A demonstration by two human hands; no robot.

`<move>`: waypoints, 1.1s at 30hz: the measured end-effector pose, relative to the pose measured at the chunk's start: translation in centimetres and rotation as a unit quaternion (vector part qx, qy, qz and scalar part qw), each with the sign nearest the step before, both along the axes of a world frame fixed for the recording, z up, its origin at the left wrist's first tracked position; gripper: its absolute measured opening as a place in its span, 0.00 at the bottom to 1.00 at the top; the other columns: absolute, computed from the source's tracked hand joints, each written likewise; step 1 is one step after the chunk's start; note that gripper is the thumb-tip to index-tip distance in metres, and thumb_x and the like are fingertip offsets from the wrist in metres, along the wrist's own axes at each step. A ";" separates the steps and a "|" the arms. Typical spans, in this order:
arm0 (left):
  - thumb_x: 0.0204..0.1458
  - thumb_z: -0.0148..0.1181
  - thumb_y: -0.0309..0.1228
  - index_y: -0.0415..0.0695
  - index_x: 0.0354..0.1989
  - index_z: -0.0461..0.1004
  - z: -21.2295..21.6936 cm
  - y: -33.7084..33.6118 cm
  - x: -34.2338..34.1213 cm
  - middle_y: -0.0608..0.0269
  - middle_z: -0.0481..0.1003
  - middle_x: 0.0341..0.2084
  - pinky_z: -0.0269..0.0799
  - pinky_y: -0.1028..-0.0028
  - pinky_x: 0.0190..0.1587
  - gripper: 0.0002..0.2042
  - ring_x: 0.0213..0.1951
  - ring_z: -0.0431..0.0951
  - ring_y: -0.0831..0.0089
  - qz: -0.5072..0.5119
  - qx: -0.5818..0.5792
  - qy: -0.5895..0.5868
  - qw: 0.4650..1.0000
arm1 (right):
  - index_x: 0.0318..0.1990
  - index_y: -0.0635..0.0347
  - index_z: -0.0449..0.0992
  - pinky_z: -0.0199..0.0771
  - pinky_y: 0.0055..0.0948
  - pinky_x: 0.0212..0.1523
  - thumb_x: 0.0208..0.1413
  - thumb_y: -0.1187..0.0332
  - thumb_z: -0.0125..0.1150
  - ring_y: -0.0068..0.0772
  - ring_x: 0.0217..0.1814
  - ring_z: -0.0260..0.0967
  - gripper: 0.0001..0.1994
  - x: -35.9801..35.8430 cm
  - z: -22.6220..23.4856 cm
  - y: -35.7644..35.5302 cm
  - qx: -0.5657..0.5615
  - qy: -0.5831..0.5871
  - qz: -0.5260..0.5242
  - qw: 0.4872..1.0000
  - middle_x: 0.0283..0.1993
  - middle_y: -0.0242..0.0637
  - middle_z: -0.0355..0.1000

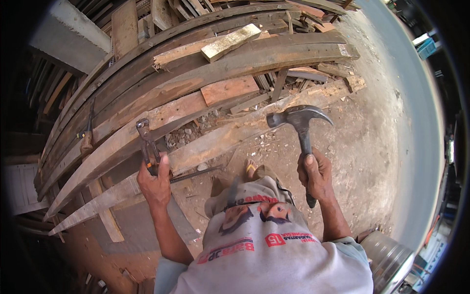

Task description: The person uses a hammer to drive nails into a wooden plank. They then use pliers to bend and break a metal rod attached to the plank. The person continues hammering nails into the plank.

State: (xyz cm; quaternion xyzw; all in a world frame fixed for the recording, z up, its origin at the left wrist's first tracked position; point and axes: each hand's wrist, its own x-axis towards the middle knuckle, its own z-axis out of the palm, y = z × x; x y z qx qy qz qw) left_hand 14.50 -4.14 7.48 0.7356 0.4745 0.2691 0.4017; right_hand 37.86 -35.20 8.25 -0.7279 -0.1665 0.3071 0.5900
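Observation:
My left hand (155,185) is closed around the handles of a pair of pincers (145,134), their worn metal jaws pointing up and away from me. In my right hand (318,175) is a claw hammer (300,117), gripped by its dark handle. The hammer's striking face is turned left and its claw curves to the right. Both tools are held up in front of my body, apart from each other. Beyond them lie long wooden beams (220,66), with a short reddish board (229,90) resting among them.
A pale wood block (230,43) lies on the far beams. At the left, a tool with a wooden handle (86,141) rests on the timber. A dark metal rod (197,173) lies near my left wrist. Dusty ground (364,142) borders a grey road (416,122) at right.

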 end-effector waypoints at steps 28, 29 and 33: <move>0.61 0.67 0.42 0.39 0.44 0.81 0.3 -0.5 0.6 0.68 0.75 0.24 0.69 0.74 0.30 0.16 0.26 0.72 0.80 0.027 0.002 0.002 1.000 | 0.53 0.64 0.74 0.77 0.53 0.38 0.65 0.47 0.61 0.64 0.35 0.78 0.25 -4.0 -4.6 2.3 -0.136 -0.099 0.362 0.917 0.33 0.58 0.78; 0.61 0.67 0.41 0.40 0.44 0.81 0.2 -0.4 0.6 0.69 0.75 0.24 0.69 0.74 0.30 0.16 0.26 0.72 0.80 0.025 0.013 0.005 1.000 | 0.54 0.64 0.72 0.78 0.48 0.36 0.65 0.50 0.63 0.59 0.34 0.80 0.25 -3.8 -4.6 2.2 -0.102 -0.101 0.349 0.926 0.32 0.55 0.77; 0.61 0.67 0.40 0.40 0.44 0.81 -0.3 -0.3 0.2 0.70 0.75 0.24 0.68 0.75 0.29 0.14 0.25 0.72 0.80 0.018 0.021 0.013 1.000 | 0.40 0.66 0.71 0.70 0.33 0.26 0.69 0.52 0.59 0.31 0.24 0.70 0.21 -0.9 -0.9 2.5 0.008 -0.154 0.203 0.967 0.29 0.44 0.70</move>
